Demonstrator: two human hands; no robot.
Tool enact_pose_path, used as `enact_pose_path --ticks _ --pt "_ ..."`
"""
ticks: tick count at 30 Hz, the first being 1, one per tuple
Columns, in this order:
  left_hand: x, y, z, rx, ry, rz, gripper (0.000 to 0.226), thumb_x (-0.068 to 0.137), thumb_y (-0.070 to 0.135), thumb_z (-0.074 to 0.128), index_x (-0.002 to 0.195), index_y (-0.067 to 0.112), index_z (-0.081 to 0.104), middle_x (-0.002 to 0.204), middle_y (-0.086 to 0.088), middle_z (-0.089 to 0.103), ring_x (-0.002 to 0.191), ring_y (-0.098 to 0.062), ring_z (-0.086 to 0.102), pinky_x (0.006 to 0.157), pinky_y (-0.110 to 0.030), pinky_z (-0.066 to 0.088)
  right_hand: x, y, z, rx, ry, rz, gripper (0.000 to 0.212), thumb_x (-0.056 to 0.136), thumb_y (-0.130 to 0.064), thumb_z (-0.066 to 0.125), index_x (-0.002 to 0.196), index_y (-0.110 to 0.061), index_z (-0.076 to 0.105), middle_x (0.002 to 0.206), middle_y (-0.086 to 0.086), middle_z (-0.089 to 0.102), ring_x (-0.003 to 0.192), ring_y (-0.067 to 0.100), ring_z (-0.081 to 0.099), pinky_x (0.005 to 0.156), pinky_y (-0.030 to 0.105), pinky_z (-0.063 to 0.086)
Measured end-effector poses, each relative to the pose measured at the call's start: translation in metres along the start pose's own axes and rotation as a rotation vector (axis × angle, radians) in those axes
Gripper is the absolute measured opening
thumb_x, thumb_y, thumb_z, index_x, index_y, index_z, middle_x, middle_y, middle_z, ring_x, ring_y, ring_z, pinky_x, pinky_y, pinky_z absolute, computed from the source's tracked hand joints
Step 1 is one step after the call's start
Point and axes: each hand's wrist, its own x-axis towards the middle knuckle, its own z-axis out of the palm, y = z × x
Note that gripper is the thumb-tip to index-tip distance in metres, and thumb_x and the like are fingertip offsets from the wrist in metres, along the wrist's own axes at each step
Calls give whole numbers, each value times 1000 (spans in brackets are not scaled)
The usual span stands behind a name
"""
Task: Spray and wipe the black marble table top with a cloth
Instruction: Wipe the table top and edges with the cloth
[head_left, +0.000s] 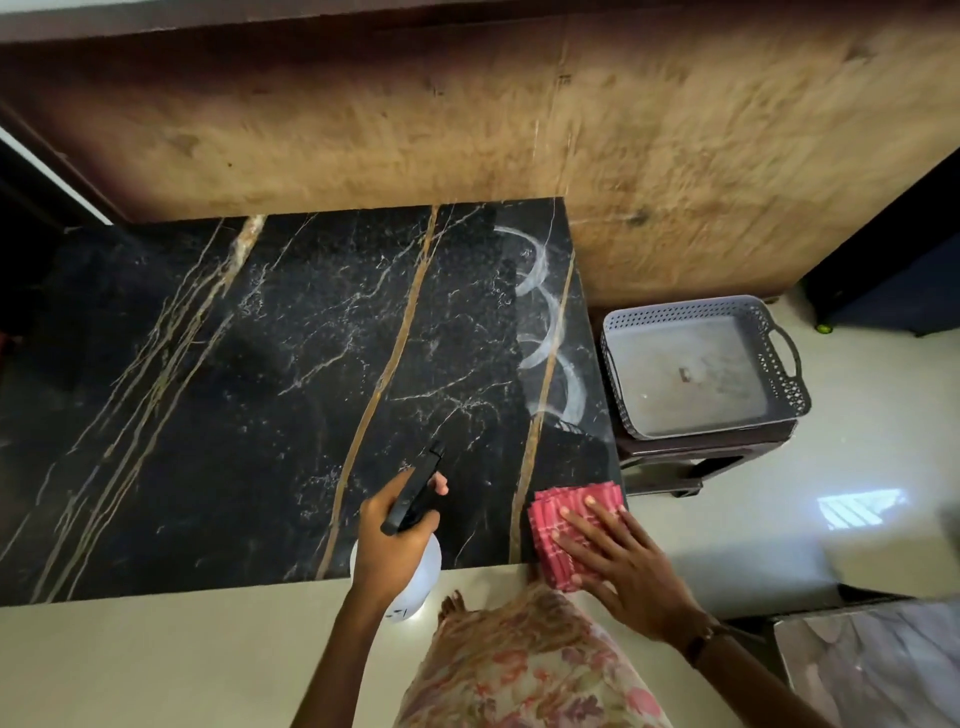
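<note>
Wiping is in hand. The right hand (618, 561) presses flat, fingers spread, on the folded pink ribbed cloth (569, 525) at the near right corner of the black gold-veined marble worktop (260, 389). The left hand (395, 535) is clamped on the white spray bottle with black trigger head (415, 499), nozzle aimed over the slab. White arc smears (545, 322) lie along the right edge; the next move likely calls for spraying, then wiping leftward.

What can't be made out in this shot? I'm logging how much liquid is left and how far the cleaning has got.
- Spray bottle: the left hand covers its upper body; liquid level unreadable.
- Table top: left part is dark, cut by the frame; wetness unclear.
- Cloth: the right hand covers part.
</note>
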Motion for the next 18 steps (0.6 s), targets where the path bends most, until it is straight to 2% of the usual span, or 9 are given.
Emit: enact_pose_path --ticks 3,5,9,11,13,15,18 --pt "9 9 12 -15 37 4 44 76 -20 56 86 21 68 84 17 71 87 1 65 79 -2 43 6 38 -12 -1 -40 9 51 99 -53 22 148 -37 23 154 -2 30 145 24 16 114 47 16" --pt "14 12 18 -23 32 22 42 76 -22 55 87 16 68 88 9 71 89 -5 65 83 -9 47 36 49 -24 33 -17 81 51 99 -50 23 148 -35 22 155 -1 27 147 25 10 118 48 12" --pt "26 17 32 -3 38 7 42 76 -21 56 88 18 68 85 10 72 78 -6 65 80 -28 53 108 48 -44 122 35 252 55 97 -51 22 149 -33 16 159 -1 14 148 29 -1 119 55 9" --pt "32 19 40 -24 32 -3 40 75 -22 55 90 13 68 85 4 72 70 -7 64 78 -48 52 119 36 -42 131 25 202 55 97 -52 22 149 -35 15 159 -1 12 148 31 0 118 58 11" --pt "39 21 48 -41 35 -18 40 75 -23 54 90 11 68 85 2 71 65 -6 61 79 -60 48 101 28 -31 106 23 69 54 97 -49 28 148 -36 16 158 -2 18 147 31 9 117 58 17" --pt "45 22 55 -41 43 -34 40 75 -21 55 91 13 68 84 4 71 65 -8 61 79 -63 48 68 35 -17 72 23 -74 53 97 -50 32 148 -37 21 156 -3 25 146 29 17 116 56 17" --pt "55 25 64 -43 59 -45 40 76 -20 56 92 14 69 83 5 71 66 -7 62 80 -63 48 32 69 -10 0 -5 -217 49 98 -54 28 145 -40 28 155 -5 30 146 26 20 116 48 12"
